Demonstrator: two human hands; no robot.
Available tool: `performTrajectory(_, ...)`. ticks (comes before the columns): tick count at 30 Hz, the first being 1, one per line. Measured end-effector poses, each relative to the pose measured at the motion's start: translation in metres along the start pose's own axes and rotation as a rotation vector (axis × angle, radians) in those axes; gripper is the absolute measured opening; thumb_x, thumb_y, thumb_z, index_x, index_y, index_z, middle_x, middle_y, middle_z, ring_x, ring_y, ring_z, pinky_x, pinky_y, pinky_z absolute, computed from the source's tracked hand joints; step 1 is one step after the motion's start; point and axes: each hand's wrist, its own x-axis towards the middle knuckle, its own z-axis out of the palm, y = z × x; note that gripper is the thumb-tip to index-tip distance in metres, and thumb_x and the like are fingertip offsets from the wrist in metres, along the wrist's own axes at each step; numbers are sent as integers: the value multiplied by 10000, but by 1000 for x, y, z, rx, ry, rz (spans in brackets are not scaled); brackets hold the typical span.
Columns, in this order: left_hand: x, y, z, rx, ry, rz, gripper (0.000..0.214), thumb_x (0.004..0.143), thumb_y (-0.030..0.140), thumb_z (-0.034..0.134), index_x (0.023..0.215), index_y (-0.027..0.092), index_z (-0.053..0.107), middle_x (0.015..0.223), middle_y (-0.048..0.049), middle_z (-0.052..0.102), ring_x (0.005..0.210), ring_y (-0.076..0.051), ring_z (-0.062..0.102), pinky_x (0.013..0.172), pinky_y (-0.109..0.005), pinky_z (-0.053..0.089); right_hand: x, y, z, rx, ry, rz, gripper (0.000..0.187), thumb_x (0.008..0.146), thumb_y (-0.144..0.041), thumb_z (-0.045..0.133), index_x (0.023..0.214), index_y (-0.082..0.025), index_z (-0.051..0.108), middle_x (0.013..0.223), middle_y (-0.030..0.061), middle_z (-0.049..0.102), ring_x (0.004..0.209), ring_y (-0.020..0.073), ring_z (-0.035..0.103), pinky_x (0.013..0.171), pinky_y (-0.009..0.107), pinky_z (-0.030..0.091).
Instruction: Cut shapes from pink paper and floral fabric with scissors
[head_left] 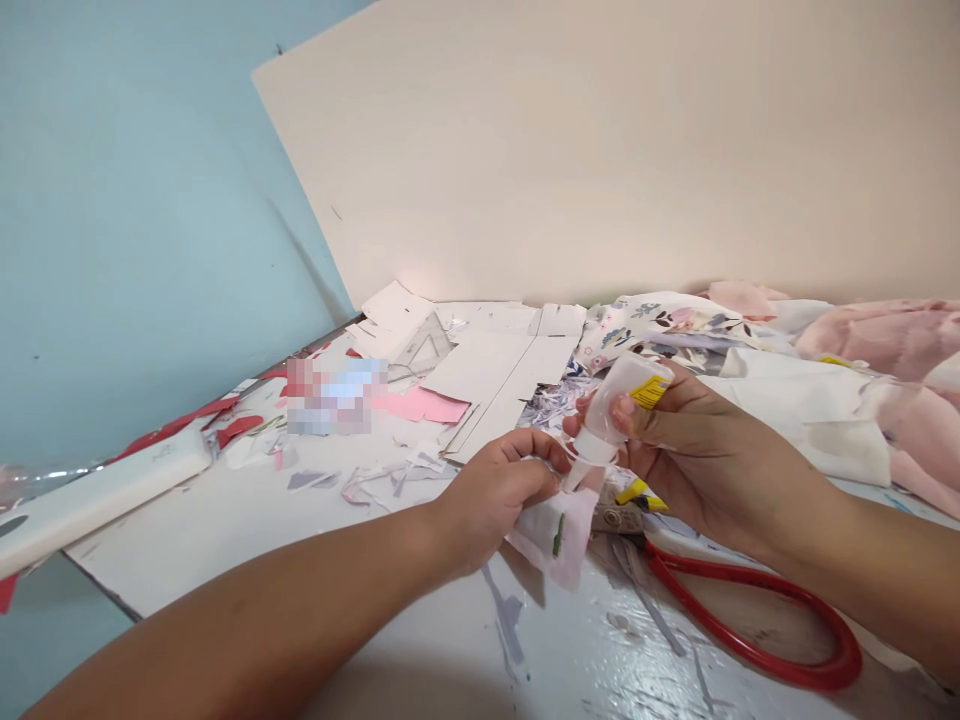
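Plastic glue bottle [626, 395] pinched between thumb and fingers of the right hand [701, 455], long axis tilted, nozzle aimed down and left at a pink paper scrap [561, 535], just beside it, pinched in the left hand [495, 497].

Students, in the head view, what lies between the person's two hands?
Head view: the nozzle of a white glue bottle, held in the right hand, pointing down at pink paper in the left hand.
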Motion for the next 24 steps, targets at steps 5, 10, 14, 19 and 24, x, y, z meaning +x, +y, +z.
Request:
performTrajectory(5, 0, -1, -2, 1, -18, -5, 159, 607, 110, 491, 737, 200, 507, 560, 27, 512, 459, -102, 495, 437, -193, 320, 3, 3, -3, -37, 33, -35, 112, 685, -192, 656, 727, -209, 553, 666, -35, 588, 563, 84, 544, 462, 172, 490)
performTrajectory(10, 1, 0, -1, 1, -18, -8, 167, 598, 100, 483, 732, 197, 508, 601, 20, 529, 459, -94, 492, 437, -191, 313, 6, 2, -3, -52, 25, -34, 178, 622, -124, 676, 707, -203, 541, 637, -43, 577, 546, 86, 543, 455, 171, 493)
performTrajectory(14, 0, 1, 0, 1, -22, -9, 156, 606, 106, 488, 732, 197, 501, 613, 21, 531, 454, -89, 485, 435, -192, 311, 6, 3, -2, -63, 21, -53, 191, 623, -133, 675, 721, -215, 533, 650, -48, 570, 537, 92, 532, 440, 190, 488)
performTrajectory(19, -3, 2, 0, -9, -29, 18, 131, 609, 112, 494, 713, 191, 489, 678, 12, 549, 456, -80, 486, 432, -194, 316, 7, 5, -4, -66, 53, -67, 128, 693, -239, 646, 771, -230, 545, 709, -28, 584, 595, 113, 552, 455, 208, 487)
performTrajectory(24, -2, 4, 1, -20, 19, 19, 129, 601, 119, 491, 708, 191, 496, 647, 15, 535, 463, -88, 487, 429, -197, 333, 8, 0, -6, -40, 3, 2, 132, 710, -231, 567, 838, -211, 592, 828, 44, 626, 694, 178, 593, 554, 306, 528)
